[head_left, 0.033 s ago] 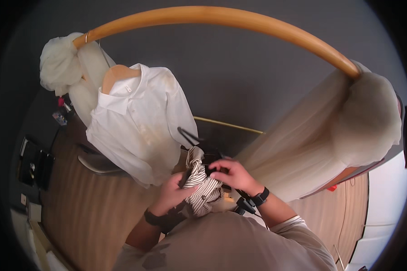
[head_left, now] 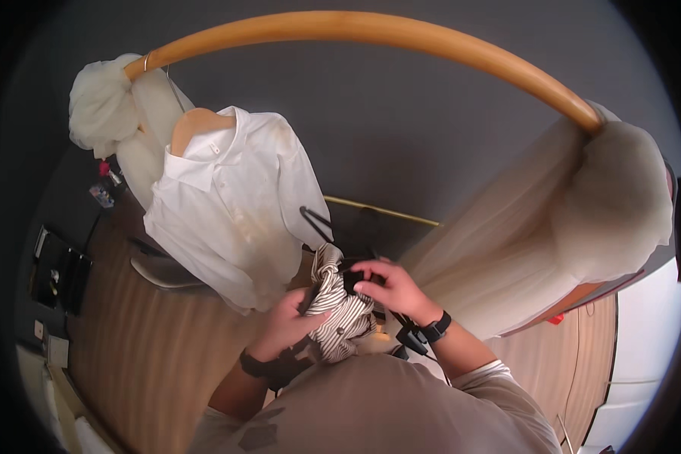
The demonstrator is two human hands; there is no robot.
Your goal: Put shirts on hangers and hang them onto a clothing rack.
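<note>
In front of my body is a brown-and-white striped shirt (head_left: 333, 333), bunched and twisted at its top, with a button on its front. A black hanger (head_left: 319, 225) stands out above it, its hook pointing up and left. My left hand (head_left: 286, 324) grips the shirt's left side, thumb across the stripes. My right hand (head_left: 395, 290) is closed at the shirt's upper right, fingers bent over a dark part that looks like the hanger's shoulder; its fingertips are partly hidden. Just beyond hangs a white button-up shirt (head_left: 223, 197) with brownish stains, on a wooden hanger (head_left: 193, 127).
A curved wooden rail (head_left: 340, 25) arches overhead, with sheer cream fabric (head_left: 98, 106) wrapped at its left end and a long sheer drape (head_left: 507, 234) at its right. A thin gold bar (head_left: 382, 210) runs low behind. Dark cases (head_left: 57, 268) sit at far left by the wood floor (head_left: 151, 340).
My right hand's fingers have shifted very slightly over the dark part. The hanger's hook has tipped a little to the right. Otherwise the scene is the same.
</note>
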